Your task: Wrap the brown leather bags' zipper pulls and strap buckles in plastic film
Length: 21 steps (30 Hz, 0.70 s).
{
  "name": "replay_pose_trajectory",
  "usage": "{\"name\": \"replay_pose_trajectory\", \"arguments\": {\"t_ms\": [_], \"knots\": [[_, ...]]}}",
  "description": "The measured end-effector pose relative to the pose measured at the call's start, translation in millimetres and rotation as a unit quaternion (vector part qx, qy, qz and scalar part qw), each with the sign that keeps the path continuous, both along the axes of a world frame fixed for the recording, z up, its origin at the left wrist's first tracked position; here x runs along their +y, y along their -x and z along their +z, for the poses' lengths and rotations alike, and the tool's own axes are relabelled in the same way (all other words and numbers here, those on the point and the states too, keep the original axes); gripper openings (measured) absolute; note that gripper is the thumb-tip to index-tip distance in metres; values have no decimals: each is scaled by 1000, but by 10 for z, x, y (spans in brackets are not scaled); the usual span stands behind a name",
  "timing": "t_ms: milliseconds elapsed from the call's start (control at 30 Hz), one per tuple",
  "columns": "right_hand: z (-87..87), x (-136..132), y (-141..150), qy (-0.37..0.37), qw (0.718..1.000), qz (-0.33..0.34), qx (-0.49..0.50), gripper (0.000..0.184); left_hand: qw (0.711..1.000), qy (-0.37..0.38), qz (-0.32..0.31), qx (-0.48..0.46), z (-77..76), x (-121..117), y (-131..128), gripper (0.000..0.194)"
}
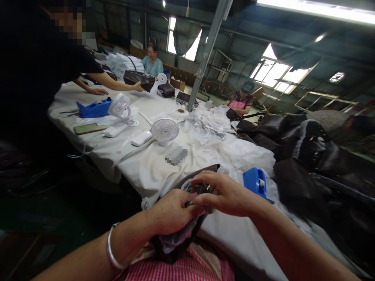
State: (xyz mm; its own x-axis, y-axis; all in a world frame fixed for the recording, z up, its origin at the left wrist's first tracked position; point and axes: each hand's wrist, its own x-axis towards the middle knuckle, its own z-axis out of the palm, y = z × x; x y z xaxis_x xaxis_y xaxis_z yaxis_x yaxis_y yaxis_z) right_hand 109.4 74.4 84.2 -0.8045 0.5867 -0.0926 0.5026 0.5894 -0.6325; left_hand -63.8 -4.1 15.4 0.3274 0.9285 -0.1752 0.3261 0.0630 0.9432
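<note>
A dark brown leather-like bag (202,171) rests at the table's near edge against my lap, with crumpled clear plastic (177,238) over part of it. My left hand (174,208), with a silver bangle on its wrist, is closed on the plastic-covered part of the bag. From the other side, my right hand (224,193) curls its fingers and thumb around the same spot. A small brass-coloured metal piece shows between the fingers of my right hand. Just what lies under the fingertips is hidden.
Right of my hands stands a blue tape dispenser (254,181). Dark bags (301,187) pile up farther right. Ahead on the white-covered table (149,168) are a white fan (164,130), plastic bags (208,123) and another blue dispenser (95,108). A co-worker (26,58) leans in at left.
</note>
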Motion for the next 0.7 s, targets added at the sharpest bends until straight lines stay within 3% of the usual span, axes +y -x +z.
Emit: {"name": "replay_pose_trajectory", "arguments": {"t_ms": [167,333,700], "knots": [[1,-19,97,-46,998,38,-26,13,998,-52,0,21,27,0,12,28],[-40,23,145,-20,998,60,-23,25,997,-62,2,45,-4,5,9,24],[-126,-11,114,-33,998,44,-19,22,994,-85,-27,68,67,12,36,36]]}}
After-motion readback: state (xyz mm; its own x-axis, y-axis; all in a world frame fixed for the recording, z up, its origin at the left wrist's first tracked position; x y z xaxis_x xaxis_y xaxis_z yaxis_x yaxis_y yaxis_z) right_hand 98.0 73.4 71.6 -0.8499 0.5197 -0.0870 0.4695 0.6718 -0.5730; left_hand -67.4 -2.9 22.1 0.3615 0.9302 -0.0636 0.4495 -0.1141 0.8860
